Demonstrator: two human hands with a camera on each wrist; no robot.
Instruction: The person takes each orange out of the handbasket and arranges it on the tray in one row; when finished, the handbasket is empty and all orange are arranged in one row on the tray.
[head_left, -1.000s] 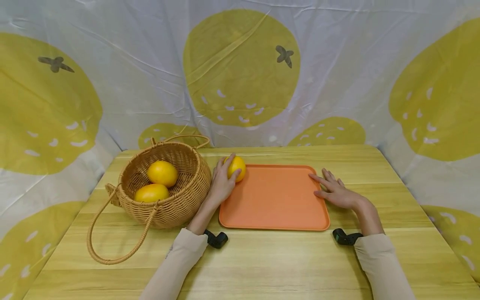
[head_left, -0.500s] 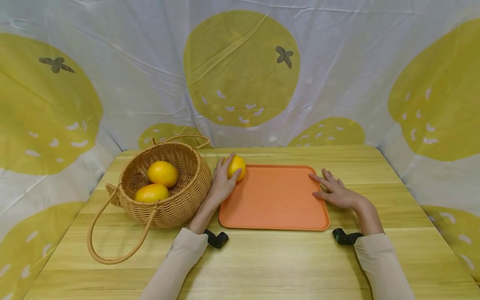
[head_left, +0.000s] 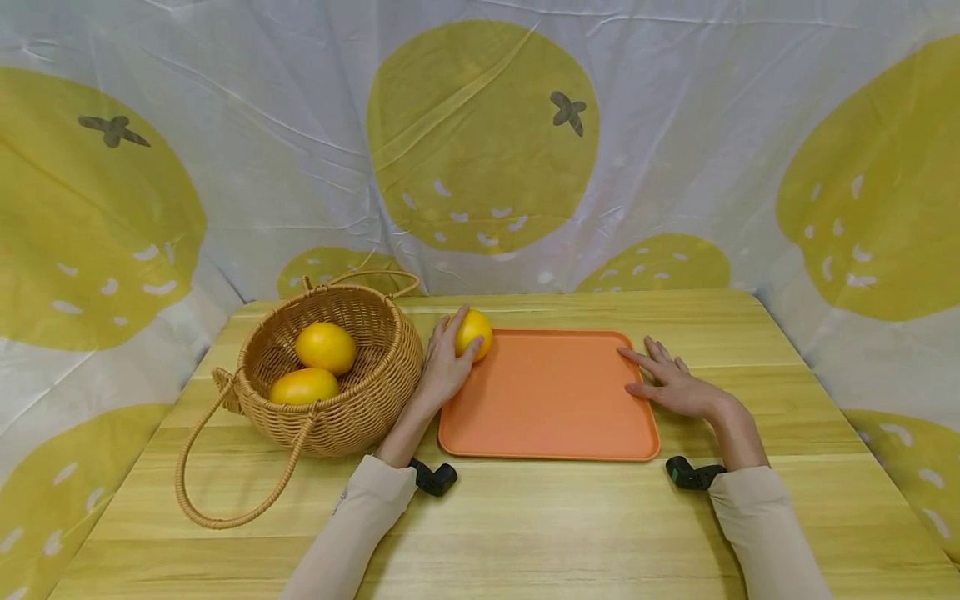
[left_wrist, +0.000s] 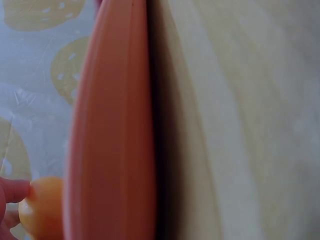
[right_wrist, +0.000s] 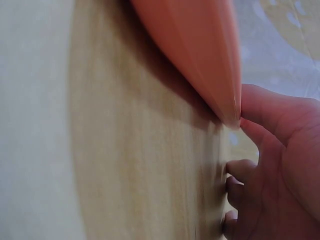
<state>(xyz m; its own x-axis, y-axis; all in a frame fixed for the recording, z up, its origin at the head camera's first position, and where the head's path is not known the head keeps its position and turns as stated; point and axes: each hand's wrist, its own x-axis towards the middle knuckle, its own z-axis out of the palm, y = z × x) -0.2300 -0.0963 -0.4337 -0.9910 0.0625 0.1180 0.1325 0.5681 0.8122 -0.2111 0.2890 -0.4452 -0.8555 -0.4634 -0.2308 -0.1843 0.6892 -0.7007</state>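
My left hand (head_left: 442,367) stays curled round yellow-orange fruit (head_left: 475,332), resting on far left corner of orange tray (head_left: 551,400); no shift since a second ago, fruit not released. My right hand (head_left: 672,385) flat, fingers straight, steadying tray's right edge. Wicker basket (head_left: 375,400) just left of left hand holds two more fruits (head_left: 324,347).

Pale wooden table (head_left: 525,533) before a white cloth backdrop (head_left: 300,125) printed with big yellow fruit.

The left hand (head_left: 444,365) hides part of the yellow fruit (head_left: 476,332) it grips.
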